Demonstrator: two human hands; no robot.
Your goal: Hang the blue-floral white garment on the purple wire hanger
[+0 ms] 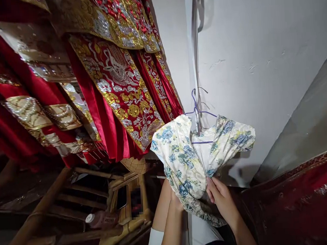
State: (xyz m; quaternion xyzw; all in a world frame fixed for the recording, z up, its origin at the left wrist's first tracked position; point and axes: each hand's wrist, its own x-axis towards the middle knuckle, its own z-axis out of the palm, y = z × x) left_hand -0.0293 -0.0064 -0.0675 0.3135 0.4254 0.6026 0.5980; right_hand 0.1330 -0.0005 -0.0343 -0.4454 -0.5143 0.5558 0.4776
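A short-sleeved white floral top with blue and yellow flowers and a crossed V-neck hangs on a thin purple wire hanger. Its gathered lower part is bunched up toward me. My right hand pinches the fabric where the neckline crosses, thumb and fingers closed on it. At the garment's lower left edge is my left hand, reaching in behind the cloth. The fabric hides its fingers, so their grip cannot be made out.
Red gowns with gold and silver embroidery hang at the left. A vertical metal pole runs along the white wall. Lower left are a bamboo chair, a white-capped bottle and a dark phone. Dark red cloth lies right.
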